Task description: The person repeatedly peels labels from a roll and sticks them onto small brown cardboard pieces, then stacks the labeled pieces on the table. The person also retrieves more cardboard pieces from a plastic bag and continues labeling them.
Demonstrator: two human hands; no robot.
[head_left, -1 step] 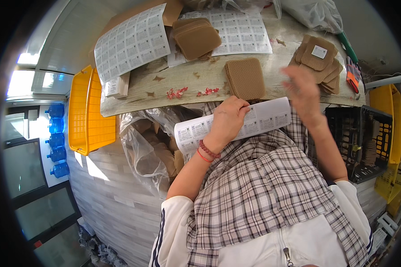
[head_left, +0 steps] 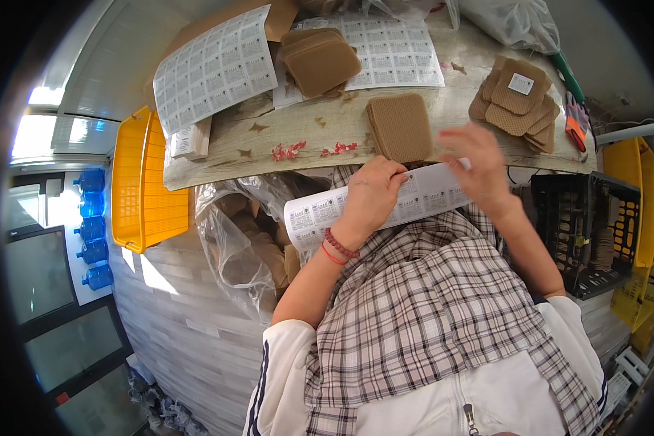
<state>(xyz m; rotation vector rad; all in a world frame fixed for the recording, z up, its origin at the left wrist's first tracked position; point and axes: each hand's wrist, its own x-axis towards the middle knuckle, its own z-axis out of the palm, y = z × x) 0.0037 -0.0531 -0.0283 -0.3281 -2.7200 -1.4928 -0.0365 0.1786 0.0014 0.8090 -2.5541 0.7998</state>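
Left hand (head_left: pixel 370 195) fingers pinching label sheet (head_left: pixel 421 198) flat on lap; right hand (head_left: pixel 479 171) blurred, fingers spread, grip unclear. Best peel slowly, sheet taut, near brown pad stack (head_left: pixel 400 128) on counter (head_left: pixel 320 134).

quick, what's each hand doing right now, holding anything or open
Left hand: closed on the label sheet, pinning it on the lap.
Right hand: fingers spread, blurred, over the sheet's right end; its grip cannot be told.
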